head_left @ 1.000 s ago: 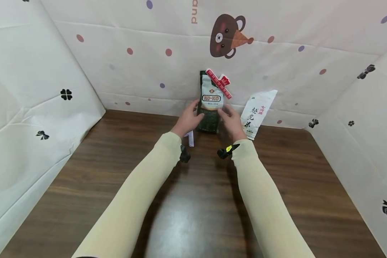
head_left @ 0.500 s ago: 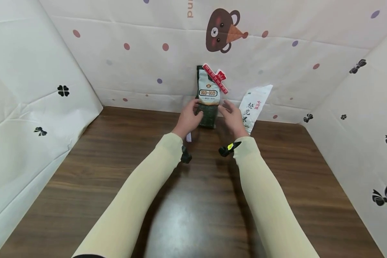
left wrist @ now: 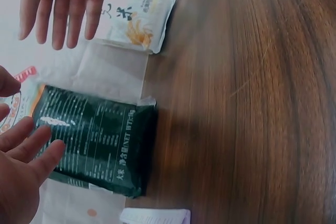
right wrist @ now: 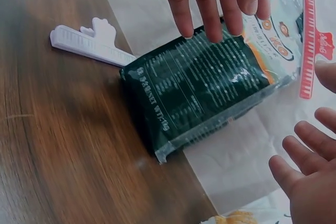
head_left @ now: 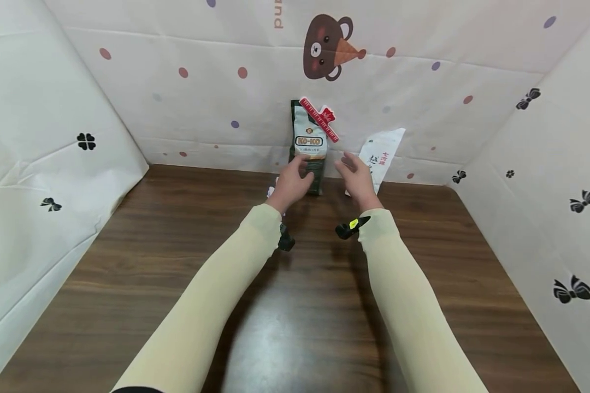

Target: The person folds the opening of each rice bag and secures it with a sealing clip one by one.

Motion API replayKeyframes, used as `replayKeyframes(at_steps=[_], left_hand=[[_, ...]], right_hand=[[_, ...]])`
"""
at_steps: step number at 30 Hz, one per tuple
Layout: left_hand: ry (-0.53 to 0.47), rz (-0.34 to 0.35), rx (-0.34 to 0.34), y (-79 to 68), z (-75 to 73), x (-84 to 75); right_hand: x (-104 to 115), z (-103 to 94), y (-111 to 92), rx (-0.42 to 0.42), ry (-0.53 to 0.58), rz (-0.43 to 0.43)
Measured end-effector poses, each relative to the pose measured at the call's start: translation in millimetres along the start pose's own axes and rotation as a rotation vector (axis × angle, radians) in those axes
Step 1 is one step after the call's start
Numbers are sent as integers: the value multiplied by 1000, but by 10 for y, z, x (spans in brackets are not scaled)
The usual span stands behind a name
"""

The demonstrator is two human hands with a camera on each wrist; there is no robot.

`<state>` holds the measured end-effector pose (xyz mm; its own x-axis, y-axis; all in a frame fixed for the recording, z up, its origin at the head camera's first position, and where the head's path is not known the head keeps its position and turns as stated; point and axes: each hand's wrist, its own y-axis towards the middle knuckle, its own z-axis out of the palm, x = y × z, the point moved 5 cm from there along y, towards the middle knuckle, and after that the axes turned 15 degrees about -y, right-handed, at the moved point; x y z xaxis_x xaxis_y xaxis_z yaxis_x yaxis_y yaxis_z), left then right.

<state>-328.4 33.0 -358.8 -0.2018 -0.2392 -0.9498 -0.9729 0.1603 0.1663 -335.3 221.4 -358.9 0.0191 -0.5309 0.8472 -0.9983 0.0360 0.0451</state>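
A green and white rice bag marked KO-KO stands against the back wall, its top corner pinched by a red sealing clip. My left hand hovers before the bag's left side with loosely bent fingers; whether a fingertip touches it I cannot tell. To the right of the bag is my right hand, apart from it, fingers spread and holding nothing. Behind that hand leans a white rice bag, partly covered by it. In the right wrist view, a pale purple sealing clip lies by the green bag's base.
The dark wooden table reaches to a patterned back wall sheet. White sheets also border the left and right sides. Each wrist wears a small black camera.
Both hands have loosened from the KO-KO bag. The right hand has drawn away to its right, while the bag stays standing. The head view has shifted slightly.
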Motion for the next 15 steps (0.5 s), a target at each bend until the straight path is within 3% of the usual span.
replayKeyframes(at_steps=[15], left_hand=[[-35,-26,97,54,294,-12]], right_hand=[[-49,-347,-22,-50,-24,-22]])
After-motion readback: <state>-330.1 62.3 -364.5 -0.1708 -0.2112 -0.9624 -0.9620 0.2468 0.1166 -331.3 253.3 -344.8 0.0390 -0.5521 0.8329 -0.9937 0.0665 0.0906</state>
